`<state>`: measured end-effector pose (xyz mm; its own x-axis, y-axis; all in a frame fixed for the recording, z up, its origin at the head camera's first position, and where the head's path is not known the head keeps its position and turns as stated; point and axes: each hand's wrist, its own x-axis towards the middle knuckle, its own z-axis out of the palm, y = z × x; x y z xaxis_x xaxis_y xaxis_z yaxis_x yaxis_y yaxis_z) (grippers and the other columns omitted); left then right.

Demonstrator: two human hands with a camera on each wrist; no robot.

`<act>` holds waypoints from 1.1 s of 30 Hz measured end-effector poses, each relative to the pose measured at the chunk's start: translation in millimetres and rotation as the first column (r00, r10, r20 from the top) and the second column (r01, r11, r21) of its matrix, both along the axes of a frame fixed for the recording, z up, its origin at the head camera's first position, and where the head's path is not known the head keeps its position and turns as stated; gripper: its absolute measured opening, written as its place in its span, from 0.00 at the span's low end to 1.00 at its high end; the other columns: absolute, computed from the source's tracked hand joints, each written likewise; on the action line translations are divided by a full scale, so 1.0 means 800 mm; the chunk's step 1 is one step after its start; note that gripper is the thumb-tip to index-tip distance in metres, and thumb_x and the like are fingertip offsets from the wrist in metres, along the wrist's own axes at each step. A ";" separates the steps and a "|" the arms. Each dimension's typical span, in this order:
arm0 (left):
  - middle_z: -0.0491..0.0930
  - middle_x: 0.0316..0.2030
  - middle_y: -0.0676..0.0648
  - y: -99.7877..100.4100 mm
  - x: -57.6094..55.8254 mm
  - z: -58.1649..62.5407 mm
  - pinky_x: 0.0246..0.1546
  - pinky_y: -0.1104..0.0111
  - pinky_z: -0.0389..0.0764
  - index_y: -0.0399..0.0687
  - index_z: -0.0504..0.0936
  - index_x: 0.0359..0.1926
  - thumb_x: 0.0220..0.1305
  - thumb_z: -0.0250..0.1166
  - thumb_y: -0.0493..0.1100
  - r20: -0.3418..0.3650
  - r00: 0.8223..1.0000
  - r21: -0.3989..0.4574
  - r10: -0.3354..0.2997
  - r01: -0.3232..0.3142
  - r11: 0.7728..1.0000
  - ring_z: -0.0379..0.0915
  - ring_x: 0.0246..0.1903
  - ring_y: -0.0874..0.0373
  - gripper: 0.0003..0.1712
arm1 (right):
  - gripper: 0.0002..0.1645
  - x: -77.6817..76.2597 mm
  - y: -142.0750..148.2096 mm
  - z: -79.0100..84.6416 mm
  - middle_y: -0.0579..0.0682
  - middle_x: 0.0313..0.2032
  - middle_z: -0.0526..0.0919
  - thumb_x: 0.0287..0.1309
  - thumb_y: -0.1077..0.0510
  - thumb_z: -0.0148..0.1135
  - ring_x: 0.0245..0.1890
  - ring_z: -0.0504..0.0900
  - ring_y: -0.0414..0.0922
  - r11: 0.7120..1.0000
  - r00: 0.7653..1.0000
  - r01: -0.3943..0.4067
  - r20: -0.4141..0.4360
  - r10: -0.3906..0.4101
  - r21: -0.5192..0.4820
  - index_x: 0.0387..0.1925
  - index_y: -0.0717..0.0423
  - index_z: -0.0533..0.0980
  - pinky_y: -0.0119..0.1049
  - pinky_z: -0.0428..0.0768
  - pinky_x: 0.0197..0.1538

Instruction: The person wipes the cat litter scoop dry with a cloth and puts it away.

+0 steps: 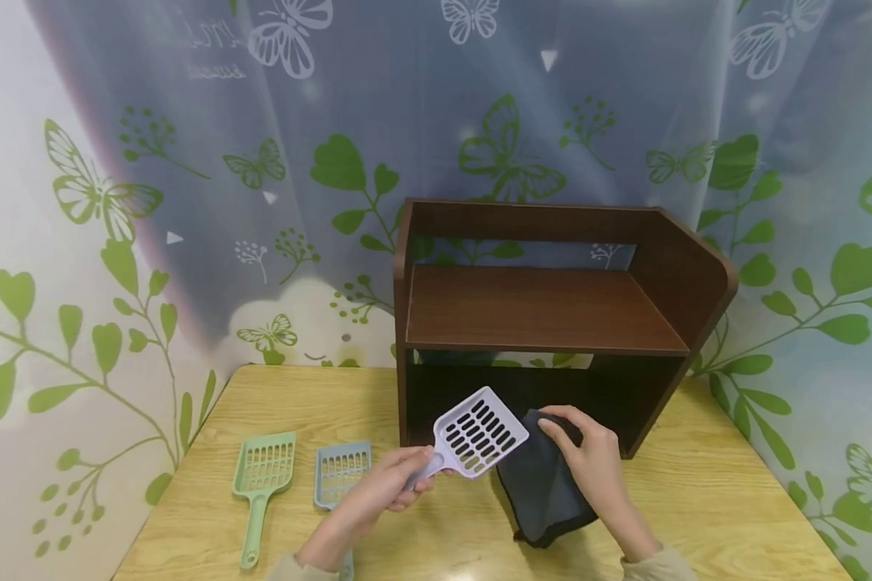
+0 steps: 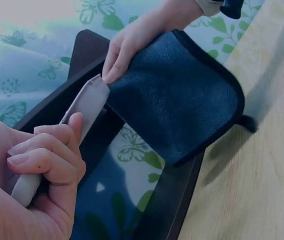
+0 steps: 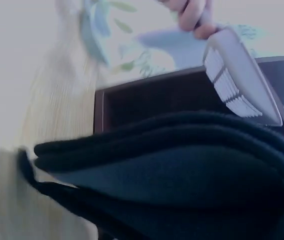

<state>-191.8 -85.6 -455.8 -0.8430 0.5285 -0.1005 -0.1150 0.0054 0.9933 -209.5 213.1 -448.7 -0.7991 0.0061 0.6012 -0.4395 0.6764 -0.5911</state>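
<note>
A pale lilac litter scoop (image 1: pixel 480 433) with a slotted head is gripped by its handle in my left hand (image 1: pixel 388 488), head pointing away to the right. My right hand (image 1: pixel 597 461) pinches the top edge of a dark cloth (image 1: pixel 545 488), which hangs down beside the scoop's head. In the left wrist view the cloth (image 2: pixel 177 95) shows black edging and a small loop, and the scoop (image 2: pixel 89 105) is seen nearly edge-on. The right wrist view shows the cloth (image 3: pixel 182 170) folded in layers, hiding the right fingers.
A green litter scoop (image 1: pixel 259 484) lies on the wooden table (image 1: pixel 189 516) at the left. Beside it lies a blue-grey scoop (image 1: pixel 342 468), partly covered by my left arm. Behind my hands stands a dark brown two-tier shelf (image 1: pixel 545 311). A patterned curtain (image 1: pixel 378 97) hangs behind.
</note>
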 end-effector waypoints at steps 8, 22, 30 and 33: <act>0.66 0.22 0.55 0.013 0.003 0.004 0.14 0.80 0.51 0.24 0.77 0.54 0.81 0.48 0.48 0.013 1.000 -0.023 0.018 -0.017 1.000 0.50 0.15 0.69 0.26 | 0.11 0.008 -0.015 0.000 0.55 0.43 0.87 0.66 0.57 0.67 0.38 0.84 0.35 0.921 0.924 -0.080 0.317 0.212 -0.382 0.46 0.59 0.84 0.27 0.80 0.40; 0.72 0.26 0.52 0.025 0.009 -0.001 0.15 0.80 0.53 0.31 0.79 0.56 0.81 0.48 0.47 0.024 0.998 -0.043 -0.049 0.050 0.998 0.55 0.17 0.69 0.23 | 0.15 -0.004 -0.030 -0.001 0.51 0.38 0.86 0.67 0.55 0.66 0.35 0.82 0.38 0.850 0.910 0.009 0.357 0.212 -0.527 0.48 0.62 0.82 0.29 0.79 0.37; 0.72 0.25 0.53 0.020 0.008 0.001 0.15 0.80 0.53 0.31 0.78 0.58 0.80 0.49 0.47 0.004 0.999 -0.064 -0.035 0.035 0.997 0.53 0.16 0.69 0.24 | 0.14 -0.002 -0.029 -0.005 0.49 0.34 0.85 0.68 0.56 0.66 0.32 0.81 0.39 0.844 0.890 0.032 0.400 0.219 -0.535 0.48 0.63 0.82 0.30 0.79 0.35; 0.70 0.24 0.53 0.017 0.004 0.001 0.14 0.80 0.53 0.29 0.79 0.56 0.80 0.49 0.46 -0.005 1.000 -0.070 -0.018 0.017 0.997 0.53 0.15 0.69 0.23 | 0.13 0.003 -0.028 -0.007 0.48 0.35 0.86 0.68 0.59 0.65 0.33 0.82 0.39 0.836 0.881 0.040 0.414 0.229 -0.547 0.48 0.65 0.81 0.29 0.79 0.36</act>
<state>-188.7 -71.7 -454.9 -0.8343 0.5352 -0.1326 -0.1083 0.0768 0.9912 -206.9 190.8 -454.1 -0.9871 0.1224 0.1030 -0.0813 0.1702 -0.9820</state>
